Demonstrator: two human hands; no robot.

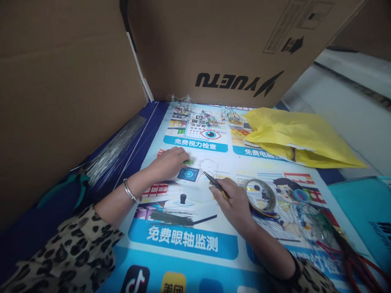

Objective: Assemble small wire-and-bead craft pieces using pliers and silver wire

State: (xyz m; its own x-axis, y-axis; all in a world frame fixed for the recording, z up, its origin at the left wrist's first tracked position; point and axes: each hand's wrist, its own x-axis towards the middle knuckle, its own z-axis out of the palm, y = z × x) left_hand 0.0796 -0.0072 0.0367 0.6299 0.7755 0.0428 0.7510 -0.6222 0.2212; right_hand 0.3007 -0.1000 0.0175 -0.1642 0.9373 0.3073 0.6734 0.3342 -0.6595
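Observation:
My left hand [169, 162] rests palm down on the printed poster [189, 240], fingers curled over a small green piece [188, 162] next to a thin bent wire shape [207, 166]. A silver bangle [130, 190] circles that wrist. My right hand [233, 201] is closed around slim pliers [214, 182] with yellow handles, the dark tips pointing up-left toward the wire shape.
A bundle of straight silver wires [114, 150] lies at left beside teal-handled cutters [73, 187]. Short dark wires [171, 217] lie near me. A tape roll [261, 193], tangled wires [308, 219], red-handled tool [357, 260], yellow bag [302, 136] and cardboard walls [61, 81] surround the poster.

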